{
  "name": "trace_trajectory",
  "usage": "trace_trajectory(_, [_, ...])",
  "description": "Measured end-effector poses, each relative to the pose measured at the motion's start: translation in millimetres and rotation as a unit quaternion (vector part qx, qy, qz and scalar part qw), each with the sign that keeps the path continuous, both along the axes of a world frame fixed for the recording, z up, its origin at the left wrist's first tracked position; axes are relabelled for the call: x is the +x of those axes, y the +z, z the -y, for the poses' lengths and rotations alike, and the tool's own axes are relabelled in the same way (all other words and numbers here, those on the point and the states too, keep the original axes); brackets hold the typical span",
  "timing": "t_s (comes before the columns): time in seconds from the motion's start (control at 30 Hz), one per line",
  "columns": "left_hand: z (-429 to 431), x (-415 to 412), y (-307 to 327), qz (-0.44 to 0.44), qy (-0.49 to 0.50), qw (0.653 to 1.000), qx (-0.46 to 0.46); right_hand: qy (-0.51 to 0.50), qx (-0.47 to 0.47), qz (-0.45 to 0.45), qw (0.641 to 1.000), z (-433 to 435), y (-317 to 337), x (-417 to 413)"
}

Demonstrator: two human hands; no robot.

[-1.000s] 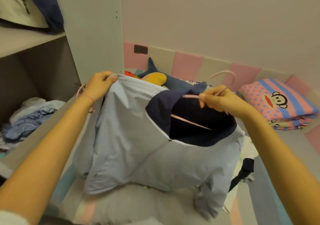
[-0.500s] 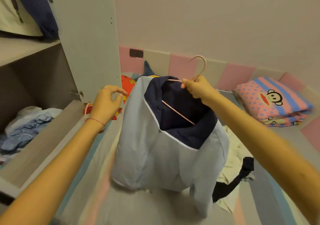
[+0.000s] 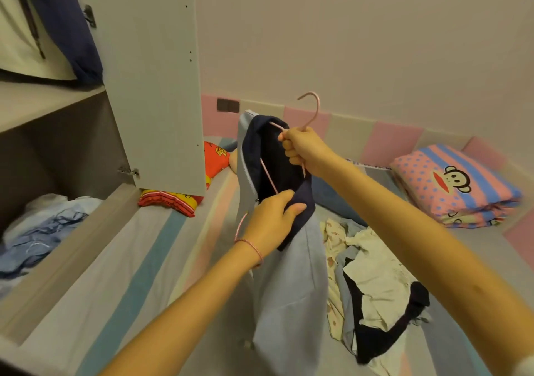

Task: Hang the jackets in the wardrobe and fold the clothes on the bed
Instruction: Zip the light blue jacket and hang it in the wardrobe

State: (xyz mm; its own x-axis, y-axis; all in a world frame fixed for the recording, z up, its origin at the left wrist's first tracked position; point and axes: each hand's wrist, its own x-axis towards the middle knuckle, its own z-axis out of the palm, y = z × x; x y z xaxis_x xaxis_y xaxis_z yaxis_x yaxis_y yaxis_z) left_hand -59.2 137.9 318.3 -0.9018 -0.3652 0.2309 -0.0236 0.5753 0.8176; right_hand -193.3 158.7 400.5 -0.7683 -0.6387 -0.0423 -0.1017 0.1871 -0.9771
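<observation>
A light blue jacket (image 3: 286,283) with a dark navy lining (image 3: 277,158) hangs over the striped bed (image 3: 121,260) from a thin pink hanger (image 3: 313,109). My right hand (image 3: 300,148) grips the hanger just below its hook. My left hand (image 3: 271,219) holds the jacket's navy collar edge lower down. The open wardrobe (image 3: 57,150) stands at the left, its white door (image 3: 153,80) swung out.
A pile of loose clothes (image 3: 372,283) lies on the bed to the right. A folded pink and blue monkey blanket (image 3: 453,184) sits at the far right, a red cushion (image 3: 185,193) behind the door. Garments (image 3: 49,25) hang in the wardrobe; crumpled blue clothes (image 3: 40,231) lie on its lower shelf.
My right hand has raised the hanger and the jacket has turned edge-on. My left hand let go of the shoulder, hung free, then took hold of the navy collar edge.
</observation>
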Motion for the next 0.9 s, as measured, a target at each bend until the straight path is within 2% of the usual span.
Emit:
trace_trajectory(0.07, [-3, -6, 10, -0.045, 0.005, 0.999, -0.02, 0.004, 0.012, -0.043, 0.999, 6, -8, 2])
trace_trajectory(0.13, [-7, -11, 21, -0.048, 0.001, 0.998, -0.039, 0.025, 0.034, -0.057, 0.998, 12, -14, 6])
trace_trajectory(0.2, [-1, -13, 23, -0.007, -0.047, 0.997, -0.064, 0.048, 0.066, -0.047, 0.996, 15, -12, 5])
trace_trajectory(0.3, [37, -4, 18, 0.113, -0.175, 0.974, -0.09, 0.05, 0.124, -0.002, 0.991, 23, -5, -5])
trace_trajectory(0.33, [53, 0, 17, 0.114, -0.189, 0.972, -0.078, 0.042, 0.125, 0.022, 0.991, 26, -7, -10])
trace_trajectory(0.4, [87, 8, 23, 0.029, -0.141, 0.989, -0.029, 0.018, 0.12, 0.034, 0.992, 30, -8, -23])
trace_trajectory(0.5, [156, 16, 45, -0.077, 0.051, 0.995, 0.027, 0.012, 0.155, -0.08, 0.985, 43, -1, -38])
trace_trajectory(0.57, [193, 25, 51, -0.08, 0.152, 0.985, 0.034, 0.042, 0.158, -0.13, 0.978, 55, 5, -34])
trace_trajectory(0.7, [233, 35, 47, -0.086, 0.219, 0.97, 0.055, 0.154, 0.1, -0.147, 0.972, 85, 36, -9])
trace_trajectory(0.77, [244, 33, 48, -0.102, 0.242, 0.965, 0.017, 0.166, 0.106, -0.197, 0.961, 104, 55, -3])
trace_trajectory(0.83, [252, 30, 54, -0.094, 0.273, 0.955, -0.065, 0.155, 0.113, -0.262, 0.946, 124, 70, 0])
trace_trajectory(0.9, [258, 24, 67, -0.089, 0.276, 0.947, -0.139, 0.164, 0.077, -0.29, 0.94, 144, 81, -3])
